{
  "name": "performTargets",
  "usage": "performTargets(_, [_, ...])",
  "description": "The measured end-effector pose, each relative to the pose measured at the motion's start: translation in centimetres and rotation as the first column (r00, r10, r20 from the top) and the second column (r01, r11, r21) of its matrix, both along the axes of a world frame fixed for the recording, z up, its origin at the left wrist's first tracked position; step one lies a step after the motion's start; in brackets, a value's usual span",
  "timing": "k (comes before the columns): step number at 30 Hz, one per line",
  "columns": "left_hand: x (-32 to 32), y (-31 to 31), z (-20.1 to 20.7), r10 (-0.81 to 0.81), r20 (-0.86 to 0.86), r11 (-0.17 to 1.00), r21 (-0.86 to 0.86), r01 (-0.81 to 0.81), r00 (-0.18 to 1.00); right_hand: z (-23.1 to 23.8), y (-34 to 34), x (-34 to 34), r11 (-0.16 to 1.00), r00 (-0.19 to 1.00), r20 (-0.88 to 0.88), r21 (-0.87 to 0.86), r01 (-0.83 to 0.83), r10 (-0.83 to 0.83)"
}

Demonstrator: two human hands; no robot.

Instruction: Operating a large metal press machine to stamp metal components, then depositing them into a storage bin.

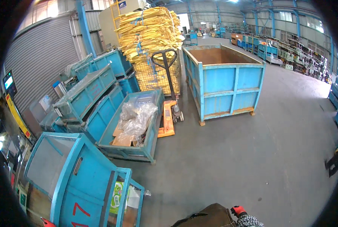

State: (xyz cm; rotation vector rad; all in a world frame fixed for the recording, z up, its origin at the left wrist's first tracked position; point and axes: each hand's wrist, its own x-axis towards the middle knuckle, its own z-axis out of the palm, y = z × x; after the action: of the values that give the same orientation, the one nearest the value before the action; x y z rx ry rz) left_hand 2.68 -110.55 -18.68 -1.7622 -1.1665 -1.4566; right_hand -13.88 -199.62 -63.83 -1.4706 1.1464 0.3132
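Note:
My right hand (237, 210), in a red glove below a black-and-white checked sleeve, hangs at the lower edge beside a brown cloth-like piece (210, 216). It is small in view, and how its fingers are set cannot be made out. Only a red-gloved bit of my left hand (47, 222) shows at the bottom left. That bit is close to a blue metal cabinet-like frame (87, 178) with red marks on its side; whether it touches the frame is unclear. A green-and-white package (116, 196) rests inside the frame's open end.
A low blue crate (153, 138) holds clear plastic and cardboard. Beside it stands an orange pallet jack (169, 121) with a black handle. Yellow folded sacks (150, 38) are stacked behind. A large blue bin (231, 89) stands on the grey floor (221, 159). Blue crates (85, 94) pile up left.

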Motion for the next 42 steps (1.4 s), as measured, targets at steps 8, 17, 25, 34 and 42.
performTargets(8, [0.1, -2.3, 1.2, 0.05, 0.006, 0.999, -0.002, -0.05, 0.999, -1.0, -0.6, -0.3, 0.999, 1.0, 0.002, 0.031, 0.015, -0.015])
performTargets(17, [0.1, 0.8, 0.0, 0.048, -0.076, 0.998, -0.028, -0.05, 0.996, 1.9, 0.2, 0.6, 0.95, 0.956, 0.122, -0.197, -0.241, 0.268])
performTargets(25, [-0.3, 0.3, 1.8, -0.223, 0.084, 0.704, -0.675, 0.22, 0.971, 3.6, 1.1, 1.3, 0.997, 0.998, 0.001, -0.051, -0.063, 0.063])
performTargets(34, [-0.4, -1.5, 2.2, -0.22, 0.083, 0.685, -0.696, 0.214, 0.972, 2.4, 1.5, 1.3, 0.999, 0.996, 0.088, 0.0, 0.036, -0.036])
performTargets(42, [-0.4, -1.5, 2.4, -0.208, 0.03, 0.657, -0.736, 0.162, 0.978, 1.3, 1.6, 2.2, 0.997, 0.994, 0.083, -0.013, 0.073, -0.072])
